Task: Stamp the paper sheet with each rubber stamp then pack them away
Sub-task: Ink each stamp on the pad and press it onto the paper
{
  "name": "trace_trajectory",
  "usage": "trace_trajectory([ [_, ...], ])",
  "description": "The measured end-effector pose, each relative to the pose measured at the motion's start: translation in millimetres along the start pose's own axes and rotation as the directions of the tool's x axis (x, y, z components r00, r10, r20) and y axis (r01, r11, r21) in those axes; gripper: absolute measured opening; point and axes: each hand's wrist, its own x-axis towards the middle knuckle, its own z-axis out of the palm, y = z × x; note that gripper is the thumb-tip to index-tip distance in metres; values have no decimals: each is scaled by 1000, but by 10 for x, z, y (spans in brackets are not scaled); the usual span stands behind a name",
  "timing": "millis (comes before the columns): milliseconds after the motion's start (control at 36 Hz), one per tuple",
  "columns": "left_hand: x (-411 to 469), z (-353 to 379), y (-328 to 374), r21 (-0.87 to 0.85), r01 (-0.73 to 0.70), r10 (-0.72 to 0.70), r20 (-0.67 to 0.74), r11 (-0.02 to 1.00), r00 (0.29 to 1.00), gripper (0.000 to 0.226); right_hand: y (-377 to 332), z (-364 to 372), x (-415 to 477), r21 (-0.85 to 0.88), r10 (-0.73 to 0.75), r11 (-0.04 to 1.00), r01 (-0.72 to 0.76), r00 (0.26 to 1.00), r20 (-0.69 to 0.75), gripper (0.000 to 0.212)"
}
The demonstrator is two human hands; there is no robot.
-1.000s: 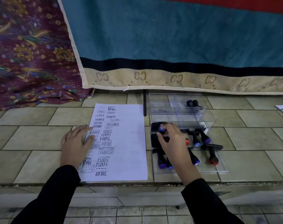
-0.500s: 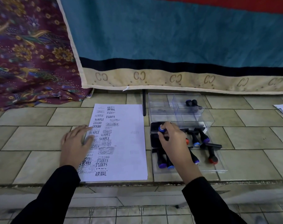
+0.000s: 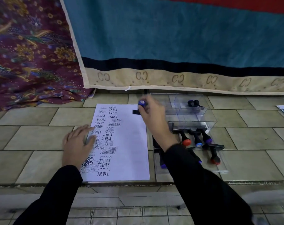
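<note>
Right hand point(image 3: 151, 116) — grip clamped on blue-capped stamp point(image 3: 141, 103); left hand point(image 3: 78, 143) flat on paper sheet point(image 3: 131, 143)

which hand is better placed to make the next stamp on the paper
Right. The right hand grips a blue-topped stamp above the blank upper right of the paper, while the left hand lies flat on its left edge, pinning it.
</note>
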Motion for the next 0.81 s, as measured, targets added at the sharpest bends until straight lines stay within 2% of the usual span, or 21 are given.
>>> trace_trajectory([
  [194,9,15,-29,0,3,-3,13,1000,1000,42,49,501,494,-90,45,995,-32,988,145,8],
  [417,21,12,-37,-24,-20,20,-6,1000,1000,41,-21,767,610,-142,72,989,-31,953,294,16],
  [556,-2,-18,-4,-17,-15,15,-1,1000,1000,46,35,835,622,-106,180,982,-156,947,266,19],
  [667,3,-31,22,-11,-10,10,3,1000,1000,47,21,825,590,-214,148,973,-83,939,309,22],
  [806,2,-26,3,-5,-13,13,10,1000,1000,45,-2,869,633,-184,138,980,-81,937,320,18],
])
